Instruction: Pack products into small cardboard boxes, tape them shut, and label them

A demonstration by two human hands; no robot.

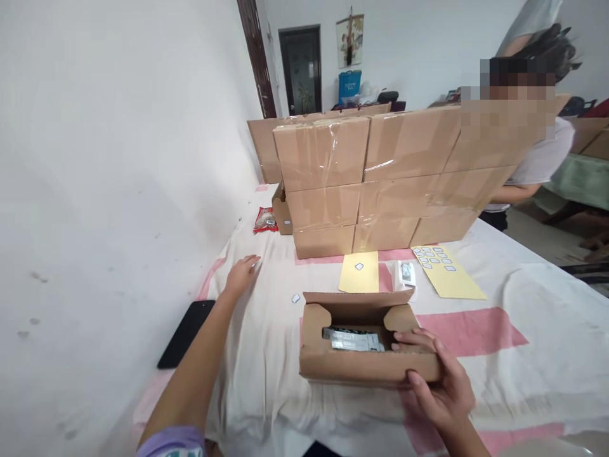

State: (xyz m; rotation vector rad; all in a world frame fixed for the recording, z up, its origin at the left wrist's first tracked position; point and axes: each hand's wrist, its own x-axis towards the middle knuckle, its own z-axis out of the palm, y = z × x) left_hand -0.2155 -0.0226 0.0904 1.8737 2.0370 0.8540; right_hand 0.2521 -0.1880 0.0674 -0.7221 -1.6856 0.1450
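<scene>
Box stands open on cloth, packet already in, flaps not yet shut; right hand pinches its right end between thumb and fingers, left hand extends loose, seemingly empty fingers above cloth.

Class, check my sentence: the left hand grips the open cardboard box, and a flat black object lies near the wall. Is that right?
Not the left hand: in the head view, the right hand grips the open cardboard box, and a flat black object lies near the wall.
</scene>
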